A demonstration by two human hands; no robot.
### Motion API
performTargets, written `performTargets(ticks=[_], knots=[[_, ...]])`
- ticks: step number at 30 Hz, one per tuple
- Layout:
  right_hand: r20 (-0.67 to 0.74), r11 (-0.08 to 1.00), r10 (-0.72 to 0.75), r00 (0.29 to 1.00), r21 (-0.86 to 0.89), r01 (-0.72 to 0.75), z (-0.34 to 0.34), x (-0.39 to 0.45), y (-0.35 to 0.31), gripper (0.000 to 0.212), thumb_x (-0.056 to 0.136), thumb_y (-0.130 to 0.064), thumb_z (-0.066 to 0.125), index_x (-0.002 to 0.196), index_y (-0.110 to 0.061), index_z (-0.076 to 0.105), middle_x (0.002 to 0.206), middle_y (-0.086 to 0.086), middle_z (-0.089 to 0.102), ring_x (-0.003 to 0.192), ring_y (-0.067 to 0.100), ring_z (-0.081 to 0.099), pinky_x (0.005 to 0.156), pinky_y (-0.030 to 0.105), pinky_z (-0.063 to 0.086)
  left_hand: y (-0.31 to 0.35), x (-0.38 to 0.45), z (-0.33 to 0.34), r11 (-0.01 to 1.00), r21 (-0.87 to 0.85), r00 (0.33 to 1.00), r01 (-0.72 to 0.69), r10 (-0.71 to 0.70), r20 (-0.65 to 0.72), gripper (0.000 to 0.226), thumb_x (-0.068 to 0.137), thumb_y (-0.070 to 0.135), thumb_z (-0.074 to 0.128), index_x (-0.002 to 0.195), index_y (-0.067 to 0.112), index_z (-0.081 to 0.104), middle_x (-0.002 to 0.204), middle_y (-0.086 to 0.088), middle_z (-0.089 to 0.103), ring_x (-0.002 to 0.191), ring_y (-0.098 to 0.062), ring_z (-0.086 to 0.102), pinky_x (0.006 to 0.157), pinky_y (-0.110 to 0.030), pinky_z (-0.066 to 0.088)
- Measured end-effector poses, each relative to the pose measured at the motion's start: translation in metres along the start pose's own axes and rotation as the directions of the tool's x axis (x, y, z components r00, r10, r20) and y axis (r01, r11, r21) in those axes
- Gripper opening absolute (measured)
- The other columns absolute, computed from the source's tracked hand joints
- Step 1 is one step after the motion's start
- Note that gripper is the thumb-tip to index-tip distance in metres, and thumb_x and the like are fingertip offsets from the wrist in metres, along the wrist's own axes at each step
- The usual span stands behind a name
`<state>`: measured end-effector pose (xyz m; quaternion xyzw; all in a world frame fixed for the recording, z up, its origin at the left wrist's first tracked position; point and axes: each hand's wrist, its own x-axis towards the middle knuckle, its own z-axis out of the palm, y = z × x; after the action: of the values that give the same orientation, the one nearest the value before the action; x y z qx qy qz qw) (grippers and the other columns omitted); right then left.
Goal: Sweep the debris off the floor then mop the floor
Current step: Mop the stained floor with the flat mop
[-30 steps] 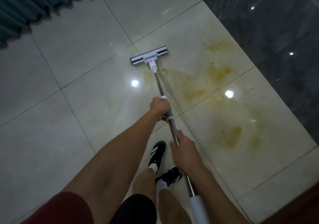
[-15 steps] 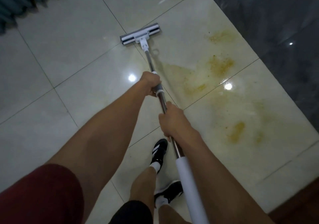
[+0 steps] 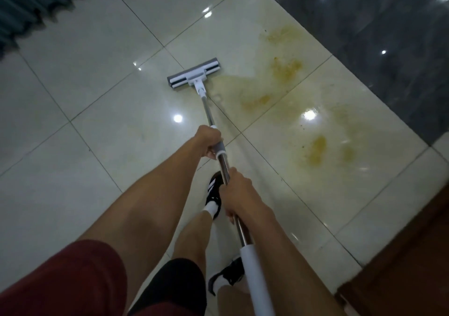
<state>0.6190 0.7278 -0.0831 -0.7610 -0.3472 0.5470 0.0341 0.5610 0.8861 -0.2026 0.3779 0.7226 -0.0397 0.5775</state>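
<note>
While mopping: both hands grip the mop (image 3: 213, 126) pole, left hand (image 3: 211, 143) ahead, right hand (image 3: 239, 194) behind, fingers wrapped round it.
Mop head: flat on the floor (image 3: 73, 96), beside the yellow stains (image 3: 286, 68).
Progress: sweeping apparently finished; stains remain, mopping looks partway.

Both arms are bare from the left hand (image 3: 208, 142) and right hand (image 3: 237, 195) up. There's a dark red short sleeve (image 3: 65, 281) on the left arm, reaching about to the elbow. Black shorts (image 3: 179, 289) end above bare knees. Feet are in black sneakers (image 3: 215, 190) with white stripes on the side and white soles, worn with white socks (image 3: 211, 209).
</note>
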Motion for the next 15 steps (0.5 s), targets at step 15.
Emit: performTargets(ticks=[15], knots=[[-0.051,0.961,0.127,0.991,0.254,-0.110,0.022,-0.170,0.186,0.023,0.098,-0.014,0.049,0.121,-0.012,0.047,0.092,0.009,0.059,0.063,0.023,0.063,0.050,0.028,0.050,-0.113,-0.140,0.173,0.985,0.140,0.989,-0.097,0.080,0.121,0.029,0.094,0.011,0.061,0.117,-0.006,0.060,0.096,-0.018,0.069,0.085,-0.036,0.072,0.059,-0.043,0.062]])
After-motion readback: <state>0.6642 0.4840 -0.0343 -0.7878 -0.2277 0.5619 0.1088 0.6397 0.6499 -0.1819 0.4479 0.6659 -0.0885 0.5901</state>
